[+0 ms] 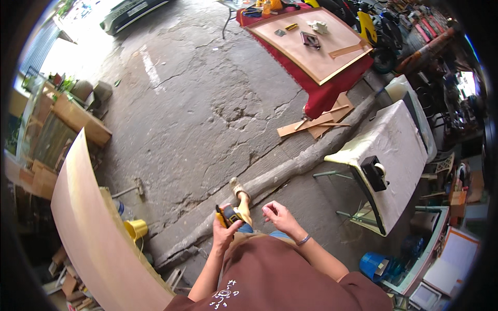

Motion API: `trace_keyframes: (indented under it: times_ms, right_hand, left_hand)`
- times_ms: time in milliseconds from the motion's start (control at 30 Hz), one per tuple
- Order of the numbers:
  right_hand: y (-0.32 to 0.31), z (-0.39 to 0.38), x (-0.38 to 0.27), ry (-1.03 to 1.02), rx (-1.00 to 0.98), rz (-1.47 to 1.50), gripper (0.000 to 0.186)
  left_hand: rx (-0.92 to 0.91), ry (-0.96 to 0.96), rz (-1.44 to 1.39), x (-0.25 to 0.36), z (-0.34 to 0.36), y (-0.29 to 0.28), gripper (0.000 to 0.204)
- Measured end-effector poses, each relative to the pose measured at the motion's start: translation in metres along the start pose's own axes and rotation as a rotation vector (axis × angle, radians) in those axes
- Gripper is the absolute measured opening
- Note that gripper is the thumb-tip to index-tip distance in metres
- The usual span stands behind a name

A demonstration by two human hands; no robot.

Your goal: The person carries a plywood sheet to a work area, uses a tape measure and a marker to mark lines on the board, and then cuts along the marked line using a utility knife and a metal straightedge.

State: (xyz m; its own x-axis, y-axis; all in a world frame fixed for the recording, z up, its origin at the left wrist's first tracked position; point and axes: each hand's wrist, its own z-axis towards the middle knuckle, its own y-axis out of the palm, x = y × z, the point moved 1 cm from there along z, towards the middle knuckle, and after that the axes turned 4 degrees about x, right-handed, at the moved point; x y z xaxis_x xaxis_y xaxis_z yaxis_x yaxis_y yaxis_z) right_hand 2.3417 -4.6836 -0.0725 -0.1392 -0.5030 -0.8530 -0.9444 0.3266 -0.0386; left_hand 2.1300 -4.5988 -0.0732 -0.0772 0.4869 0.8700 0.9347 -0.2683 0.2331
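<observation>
At the lower middle, my left hand (224, 233) is closed on a yellow and black tape measure (226, 214), its thumb lying along the body. Just right of it, my right hand (278, 216) is held in the air with its fingers curled toward the thumb; whether anything small is between them, I cannot make out. A bracelet circles the right wrist. Both hands are in front of my brown shirt, above a sandalled foot (239, 189) on the concrete.
A large plywood sheet (93, 223) leans at left beside a yellow bucket (134, 228). A red-draped table (332, 72) bears a framed board, with wood offcuts (293, 128) below. A pale table (389, 145) holds a black object. A long concrete ridge (280, 176) crosses the floor.
</observation>
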Motion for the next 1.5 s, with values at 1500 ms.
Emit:
trace_keyframes:
  times_ms: [1500]
  right_hand:
    - [-0.109,0.876,-0.541,-0.043,0.105,0.017,0.027]
  left_hand:
    - [0.115,-0.190,-0.597,0.364,0.915,0.032,0.066]
